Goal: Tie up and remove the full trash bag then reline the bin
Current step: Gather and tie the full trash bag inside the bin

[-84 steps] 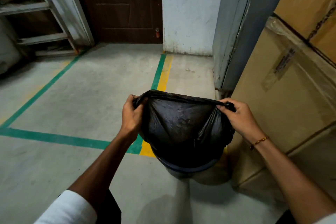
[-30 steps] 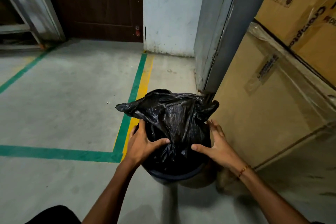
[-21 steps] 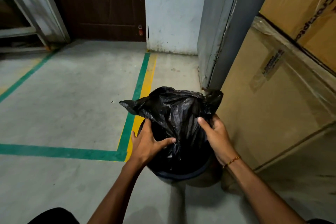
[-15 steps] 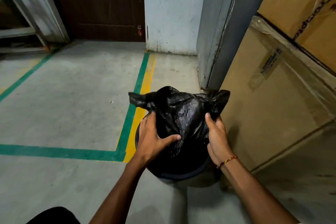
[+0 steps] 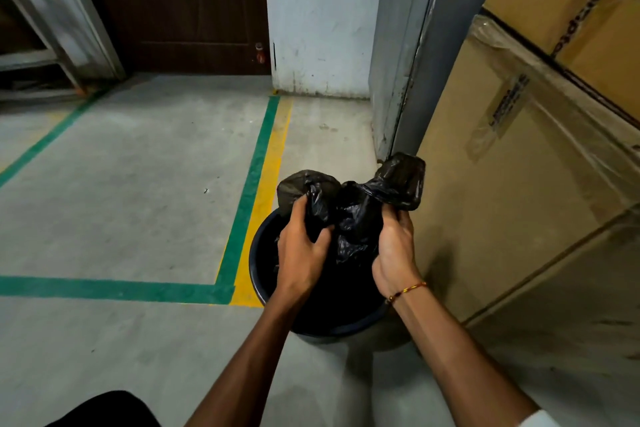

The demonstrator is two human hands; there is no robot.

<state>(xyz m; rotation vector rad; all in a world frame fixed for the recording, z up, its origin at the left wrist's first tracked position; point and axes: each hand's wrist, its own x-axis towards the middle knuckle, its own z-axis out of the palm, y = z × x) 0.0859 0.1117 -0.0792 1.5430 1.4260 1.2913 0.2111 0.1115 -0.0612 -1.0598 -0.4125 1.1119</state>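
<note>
A black trash bag [image 5: 353,215] sits in a round dark blue bin [image 5: 263,288] on the concrete floor. Its top is gathered into a bunched neck with two loose ears sticking up, one at the left and one at the right. My left hand [image 5: 301,250] grips the left side of the neck. My right hand [image 5: 394,250] grips the right side, just below the right ear. The body of the bag is down inside the bin, dark and hard to make out.
Stacked cardboard boxes [image 5: 526,163] stand close on the right of the bin. A grey metal door frame [image 5: 408,45] and a white wall lie behind. Green and yellow floor lines [image 5: 256,184] run left of the bin. A brown door [image 5: 173,7] is at the back.
Both hands have slid up from the bag's sides and squeezed its top into a narrow neck, leaving two ears above. The bag's bulk has sunk lower in the bin.
</note>
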